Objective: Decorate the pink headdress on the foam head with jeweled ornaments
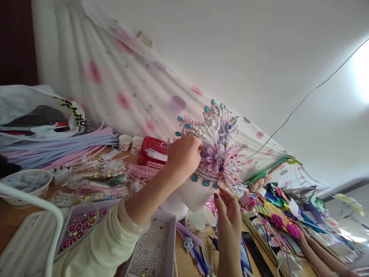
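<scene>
A beaded headdress with pink and lilac petals, pearls and blue-green gems sits on a white mannequin head. My left hand is curled against the headdress's left side, its fingertips mostly hidden among the petals. Low on the other side, my right hand is raised with thumb and fingertips drawn together by the lower edge. Whatever lies between those fingertips is too small to make out. Under my left forearm stands a box of small pearls.
Left of me are a tray of magenta gems, a red basket, paper cups and pipe cleaners. Scissors lie in front. At right, another person's arm reaches among colourful pieces and cables.
</scene>
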